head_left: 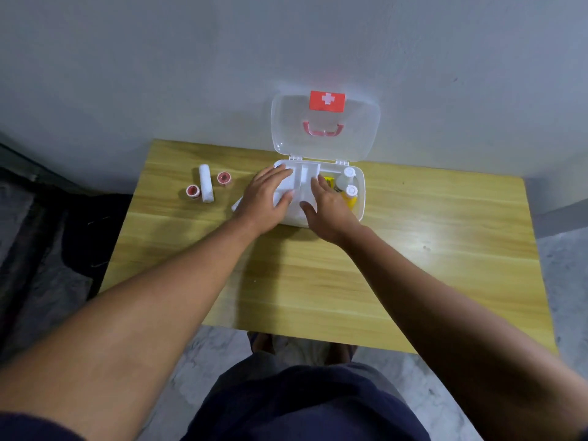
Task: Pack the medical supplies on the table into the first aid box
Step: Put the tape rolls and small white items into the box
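Observation:
The white first aid box stands open at the table's far edge, its clear lid with a red cross label upright against the wall. A white divided tray sits in the box. Two white-capped bottles and a yellow item lie in the right side. My left hand rests flat on the tray's left part, fingers spread. My right hand lies over the tray's middle, fingers apart. On the table to the left are a white bandage roll and two tape rolls.
The yellow wooden table has a grey wall behind it. A white object pokes out from under my left hand. Dark cloth lies on the floor to the left. My legs and feet are below the table's near edge.

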